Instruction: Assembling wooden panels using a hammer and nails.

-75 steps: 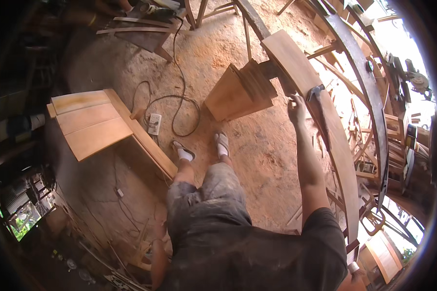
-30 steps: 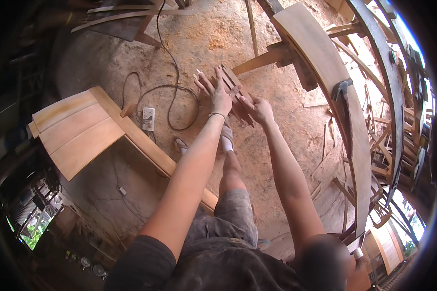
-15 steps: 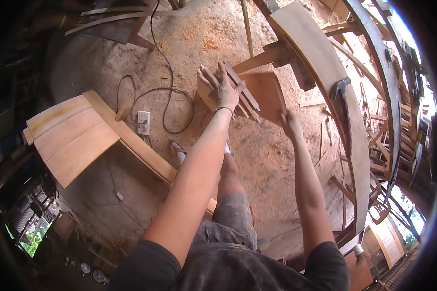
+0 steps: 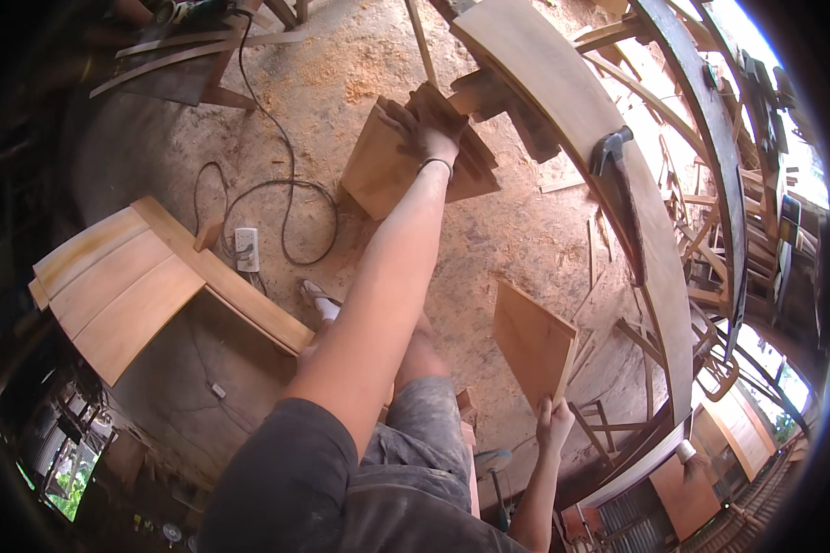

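Note:
My left hand [image 4: 431, 138] reaches far forward with its fingers spread around a bundle of short wooden strips [image 4: 478, 166]. The strips lie in shadow over a flat wooden board [image 4: 378, 166], and the fingertips are hard to make out against them. Low on the right, my right hand [image 4: 553, 419] is closed on the edge of a rectangular wooden panel [image 4: 533, 341]. That panel is tilted and held off the floor, well apart from the strips.
A curved wooden plank [image 4: 563, 74] with a hammer [image 4: 613, 157] on it runs along the right. A slatted wooden piece [image 4: 124, 276] stands at left, beside a white power strip [image 4: 246, 249] and a dark cable [image 4: 290, 175]. Sawdust covers the floor [image 4: 424, 249].
My right hand has drawn the panel back towards me, away from the strips. My left hand stays forward on the strips, now over the board. The view has shifted somewhat.

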Available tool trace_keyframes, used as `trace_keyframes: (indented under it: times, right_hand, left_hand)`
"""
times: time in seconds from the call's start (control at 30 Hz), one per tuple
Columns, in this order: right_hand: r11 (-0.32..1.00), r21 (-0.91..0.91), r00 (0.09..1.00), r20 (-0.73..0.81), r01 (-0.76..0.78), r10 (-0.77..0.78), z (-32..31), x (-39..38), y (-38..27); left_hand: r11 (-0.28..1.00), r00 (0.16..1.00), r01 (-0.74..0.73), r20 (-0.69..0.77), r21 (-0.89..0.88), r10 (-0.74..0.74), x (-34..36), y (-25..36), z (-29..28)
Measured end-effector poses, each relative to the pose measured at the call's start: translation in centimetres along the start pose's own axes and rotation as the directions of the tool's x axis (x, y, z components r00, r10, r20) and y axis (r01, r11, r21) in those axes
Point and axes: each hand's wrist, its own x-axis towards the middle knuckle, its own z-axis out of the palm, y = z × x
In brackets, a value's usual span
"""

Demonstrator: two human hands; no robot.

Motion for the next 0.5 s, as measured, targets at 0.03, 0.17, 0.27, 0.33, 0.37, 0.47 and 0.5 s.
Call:
trace_keyframes:
  times: [0.03, 0.17, 0.27, 0.33, 0.37, 0.47, 0.5]
  right_hand:
    - [0.999, -0.024, 1.0, -0.011, -0.023, 0.023, -0.4, -1.0, 0.8]
    - [0.992, -0.085, 0.995, 0.016, -0.093, 0.094, -0.9, -3.2, 3.0]
    - [0.984, -0.158, 0.993, 0.071, -0.082, 0.094, -0.2, -3.3, 2.3]
    - [0.984, -0.177, 0.989, 0.136, -0.035, 0.059, 0.3, -3.1, 0.4]
    - [0.986, -0.169, 0.985, 0.171, 0.0, 0.03, 0.6, -3.1, -1.0]
    - [0.977, -0.157, 0.935, 0.345, 0.146, -0.084, 1.8, -3.2, -6.6]
    - [0.935, -0.232, 0.898, 0.411, 0.268, -0.156, 2.1, -3.5, -8.8]
  left_hand:
    - [0.999, 0.998, -0.041, 0.053, -0.029, 0.042, -0.2, -0.4, 0.2]
    - [0.81, 0.874, -0.234, 0.249, -0.538, 0.418, -2.1, -7.8, -0.6]
    - [0.81, 0.872, -0.455, 0.0, -0.37, 0.49, -8.1, -16.4, -1.6]
    - [0.834, 0.895, -0.398, 0.038, -0.383, 0.444, -13.9, -22.3, -3.7]
    - [0.861, 0.92, -0.204, 0.21, -0.465, 0.332, -17.0, -24.6, -4.9]
    - [0.765, 0.818, 0.017, 0.449, -0.643, 0.359, -26.3, -28.3, -8.4]
    - [0.742, 0.805, 0.101, 0.493, -0.663, 0.331, -29.4, -28.1, -9.0]
